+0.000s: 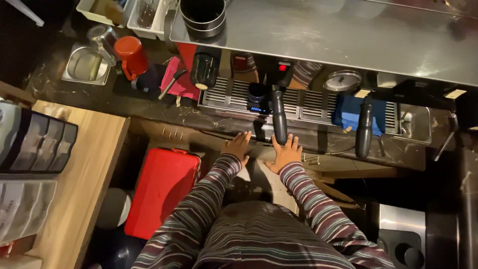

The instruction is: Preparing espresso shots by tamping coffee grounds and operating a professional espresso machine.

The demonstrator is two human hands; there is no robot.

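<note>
I look straight down at an espresso machine (318,40) with a steel top. My left hand (237,146) rests flat on the dark counter edge, fingers spread, holding nothing. My right hand (285,153) lies flat beside it, also empty, just below the black handle of a portafilter (279,119) locked in the machine. A small scale with a blue lit display (257,107) sits on the drip tray grate (224,92) under the portafilter. A second black portafilter handle (364,130) hangs further right. Both arms wear striped sleeves.
A red box (162,189) stands on the floor at the left, beside a wooden shelf (84,184) with grey drawer units (35,144). An orange-red jug (131,55), pink cloth (174,79) and steel sink tray (87,66) sit at the back left. Blue cloth (351,113) lies on the grate.
</note>
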